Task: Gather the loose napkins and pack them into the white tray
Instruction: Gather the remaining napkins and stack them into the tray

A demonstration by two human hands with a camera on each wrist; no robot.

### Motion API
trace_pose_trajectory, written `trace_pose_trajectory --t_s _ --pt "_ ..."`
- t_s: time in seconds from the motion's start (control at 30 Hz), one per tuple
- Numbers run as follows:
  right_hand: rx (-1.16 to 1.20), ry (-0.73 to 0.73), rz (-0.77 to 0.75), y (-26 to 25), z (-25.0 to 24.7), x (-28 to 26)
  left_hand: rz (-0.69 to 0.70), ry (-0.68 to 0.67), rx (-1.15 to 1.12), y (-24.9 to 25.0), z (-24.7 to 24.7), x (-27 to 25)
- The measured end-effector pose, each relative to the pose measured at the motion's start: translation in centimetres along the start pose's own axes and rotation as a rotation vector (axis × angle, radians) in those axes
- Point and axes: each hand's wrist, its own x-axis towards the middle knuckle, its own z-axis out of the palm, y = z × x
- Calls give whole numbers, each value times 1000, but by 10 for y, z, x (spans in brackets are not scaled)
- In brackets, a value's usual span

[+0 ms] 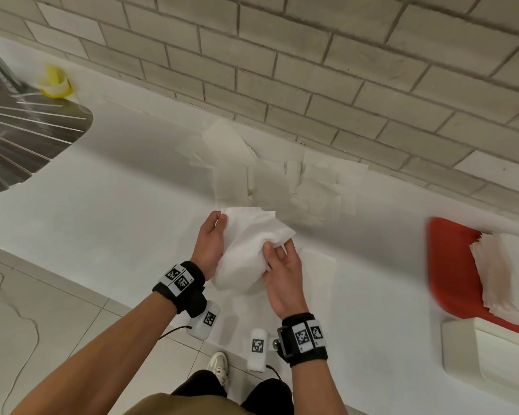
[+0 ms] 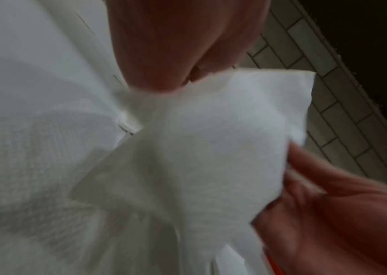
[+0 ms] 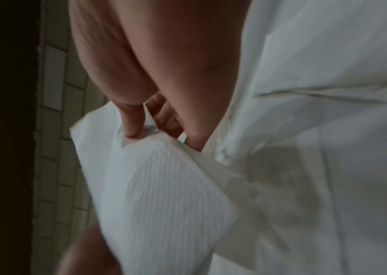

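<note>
A bundle of white napkins (image 1: pixel 246 250) hangs between both hands above the white counter. My left hand (image 1: pixel 219 223) pinches its upper left edge, thumb on top. On the bundle's right side my right hand (image 1: pixel 277 250) grips it with curled fingers (image 3: pixel 135 121). The left wrist view shows the napkins (image 2: pixel 211 130) under my thumb. Several loose napkins (image 1: pixel 252 163) lie scattered on the counter along the brick wall. The white tray (image 1: pixel 462 348) stands at the lower right, and its inside is mostly out of view.
A red tray (image 1: pixel 450 265) at the right carries a stack of napkins (image 1: pixel 507 271). More napkins lie flat on the counter under my hands (image 1: pixel 318 274). A steel sink drainer (image 1: pixel 27 136) and a yellow tape roll (image 1: pixel 56 85) are at the far left.
</note>
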Motion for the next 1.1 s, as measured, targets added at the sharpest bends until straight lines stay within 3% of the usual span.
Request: trace_pose_trajectory --t_s 0.1,0.23,0.43,0.57,0.63,0.87,1.1 --pt "77 -39 -20 -14 0 -5 -43 -70 -84 5 2 -7" --pt "-10 17 -64 -9 -2 -1 -128 -145 -221 8 8 -17" --pt "-100 71 -87 -7 -10 -7 -263 -129 -335 6 9 -22" --pt "-20 -56 -137 -37 -2 -24 -312 -176 -321 7 8 -31" --pt "-16 -92 -193 -49 -2 -29 -273 -208 -254 5 8 -35" --pt "-499 243 -282 -16 -27 -27 -271 -165 -284 8 21 -37" --pt "-481 371 -346 -7 -17 -33 -184 -162 -259 11 35 -47"
